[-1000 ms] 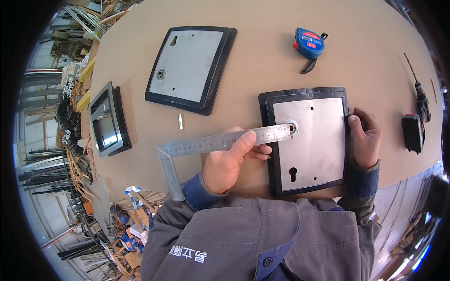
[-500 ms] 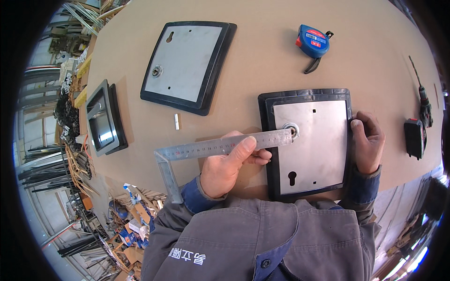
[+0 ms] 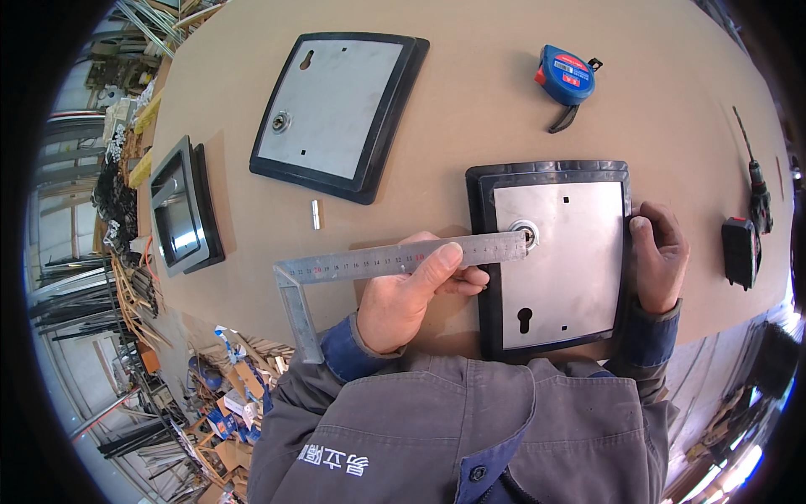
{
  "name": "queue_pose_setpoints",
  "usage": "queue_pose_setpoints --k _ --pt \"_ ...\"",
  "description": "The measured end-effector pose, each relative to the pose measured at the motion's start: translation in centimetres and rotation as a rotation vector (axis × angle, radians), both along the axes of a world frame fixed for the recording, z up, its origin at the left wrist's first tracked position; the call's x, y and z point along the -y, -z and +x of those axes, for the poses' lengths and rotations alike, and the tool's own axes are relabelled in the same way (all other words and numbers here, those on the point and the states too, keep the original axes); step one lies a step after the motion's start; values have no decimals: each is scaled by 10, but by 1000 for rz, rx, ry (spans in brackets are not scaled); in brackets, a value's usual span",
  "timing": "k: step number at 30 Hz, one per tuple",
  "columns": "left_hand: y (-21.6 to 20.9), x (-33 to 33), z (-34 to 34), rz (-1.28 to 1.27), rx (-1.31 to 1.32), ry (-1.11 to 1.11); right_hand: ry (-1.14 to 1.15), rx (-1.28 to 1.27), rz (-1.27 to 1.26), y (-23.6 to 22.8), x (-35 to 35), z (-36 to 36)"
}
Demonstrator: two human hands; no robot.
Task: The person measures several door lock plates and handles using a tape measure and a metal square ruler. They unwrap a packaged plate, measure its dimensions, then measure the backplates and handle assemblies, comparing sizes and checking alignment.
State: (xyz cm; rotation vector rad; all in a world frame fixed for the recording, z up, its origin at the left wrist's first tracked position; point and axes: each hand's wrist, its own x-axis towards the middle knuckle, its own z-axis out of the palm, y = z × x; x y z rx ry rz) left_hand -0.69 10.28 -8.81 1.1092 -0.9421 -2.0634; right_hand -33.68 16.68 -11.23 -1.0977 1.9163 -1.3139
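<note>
Pinched between the thumb and fingers of my left hand [image 3: 398, 304] is a steel try square [image 3: 348, 267], its thick stock hanging down at the left. The blade's end reaches over a black-framed metal panel [image 3: 561, 277] and lies at the round lock cylinder [image 3: 525, 235]. Below that lock the panel has a keyhole-shaped cutout [image 3: 525, 319]. Curled at the panel's right edge, my right hand [image 3: 661, 256] grips the black frame, thumb on its rim; its other fingertips are partly hidden.
A second black-framed panel [image 3: 332, 109] with a lock lies at the far left of the brown table [image 3: 470, 92]. Nearby are a small metal cylinder [image 3: 316, 214] and a dark glossy frame [image 3: 186, 210]. A blue tape measure [image 3: 567, 76] lies far right, a cordless drill [image 3: 747, 239] at the right edge.
Both hands, the try square and the panel hold nearly the same positions. The view has shifted very slightly.
</note>
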Motion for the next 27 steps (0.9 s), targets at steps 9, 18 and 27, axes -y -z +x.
queue_pose_setpoints --k 9,18,27 --pt "1 0 0 9 -20 -7 -6 -12 0 0 0 0" --pt "-6 0 1 41 -38 6 -35 -55 -14 -2 0 -1" --pt "-3 -1 5 123 -91 16 10 -67 7 1 -1 -2"
